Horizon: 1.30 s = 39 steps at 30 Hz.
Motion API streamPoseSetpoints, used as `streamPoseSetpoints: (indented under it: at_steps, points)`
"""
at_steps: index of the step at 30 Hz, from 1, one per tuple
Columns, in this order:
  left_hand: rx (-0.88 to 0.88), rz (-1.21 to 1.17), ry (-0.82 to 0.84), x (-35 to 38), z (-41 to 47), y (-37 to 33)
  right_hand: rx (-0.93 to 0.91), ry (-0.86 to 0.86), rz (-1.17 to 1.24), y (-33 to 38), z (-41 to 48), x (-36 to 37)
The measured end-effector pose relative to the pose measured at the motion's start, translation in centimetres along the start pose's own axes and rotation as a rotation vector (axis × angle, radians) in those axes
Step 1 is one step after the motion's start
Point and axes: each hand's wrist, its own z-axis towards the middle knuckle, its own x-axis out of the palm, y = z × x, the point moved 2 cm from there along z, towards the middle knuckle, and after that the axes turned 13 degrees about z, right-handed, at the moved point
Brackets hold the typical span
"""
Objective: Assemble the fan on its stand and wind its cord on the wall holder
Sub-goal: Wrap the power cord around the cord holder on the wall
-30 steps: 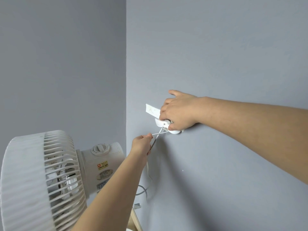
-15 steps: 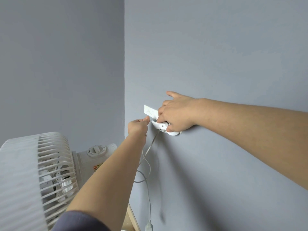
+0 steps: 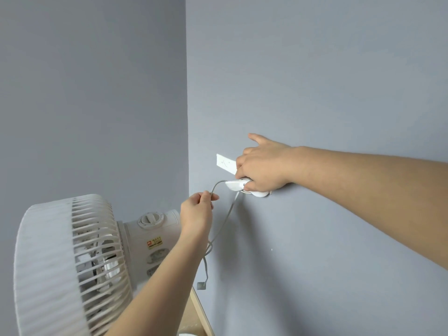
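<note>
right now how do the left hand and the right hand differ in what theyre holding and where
The left hand pinches the cord in the air, off the wall. The right hand grips the white wall holder against the wall. The left hand sits lower, beside the fan, while the right hand is higher and further right. Both are bare and busy with the same cord.

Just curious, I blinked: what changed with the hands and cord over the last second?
The left hand, pinching the cord, rose beside the wall holder, then dropped back down and left, with a loop of cord arcing from the holder. The right hand kept gripping the holder; the fan stayed put.
</note>
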Motion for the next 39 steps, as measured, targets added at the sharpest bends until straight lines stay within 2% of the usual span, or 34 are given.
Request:
streamPoseSetpoints:
  at_steps: [2, 7, 12, 18, 25, 28, 33, 39]
  points:
    - [0.025, 0.013, 0.041, -0.5, -0.8, 0.3, 0.007, -0.037, 0.015, 0.1, 0.3, 0.0]
    - [0.037, -0.071, 0.094, -0.6, -1.5, 0.3, -0.035, -0.048, 0.232, 0.7, 1.4, 0.0]
    - [0.037, -0.127, 0.105, 0.2, -1.9, -0.9, -0.111, -0.117, 0.240, 0.3, 2.1, -0.3]
    - [0.127, -0.013, 0.142, 1.0, -2.4, -1.9, -0.147, -0.245, 0.052, -0.1, 1.7, -1.3]
    - [0.196, 0.031, 0.342, 1.0, -4.0, -1.2, -0.111, -0.263, -0.155, -0.5, 1.2, -2.3]
    - [0.202, 0.101, 0.422, 1.1, -4.4, -0.7, -0.107, -0.274, -0.198, -0.9, 1.0, -2.5]
    - [0.231, 0.032, 0.511, 1.3, -5.6, -1.0, -0.155, -0.236, -0.228, -1.0, 1.1, -2.3]
    - [0.278, 0.014, 0.527, 1.5, -5.9, -1.7, -0.159, -0.195, -0.200, -1.9, 0.8, -2.8]
